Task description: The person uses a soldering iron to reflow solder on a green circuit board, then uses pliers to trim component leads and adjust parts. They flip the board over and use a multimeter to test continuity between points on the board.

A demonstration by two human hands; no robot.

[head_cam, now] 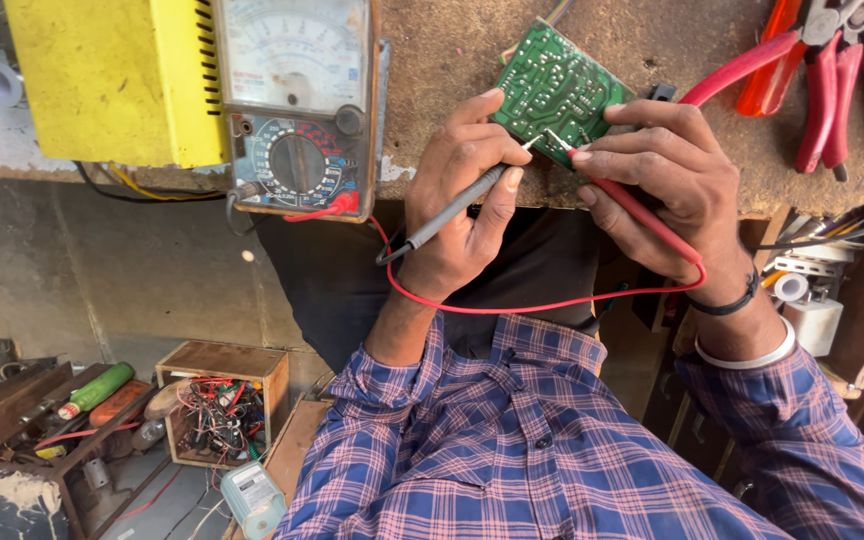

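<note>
**Two probes on a green circuit board**

The circuit board (555, 90) lies at the bench (452, 60) edge, toward one o'clock in the view. It is a small green rectangle, turned at a slant, its solder side up: pale tracks and many silver dots cover it, and thin wires leave its far corner.

The left hand (457, 205) sits at the board's seven o'clock. Its grip is clamped on the black probe (452, 210), held like a pen, with the metal tip touching the board's near edge. The right hand (667, 185) sits at the board's four o'clock. Its grip is clamped on the red probe (627, 205), whose tip meets the board just beside the black one; the fingertips also rest on the board's right edge. A red lead (542, 305) loops under both wrists.

At nine o'clock from the board stands an analogue meter (297, 105) with a needle dial and a round selector knob, and beside it a yellow box (117, 80). Red-handled pliers (837, 75) lie at the board's three o'clock. Down at seven o'clock in the view, on the floor, a wooden box (220, 400) holds tangled wires.
</note>
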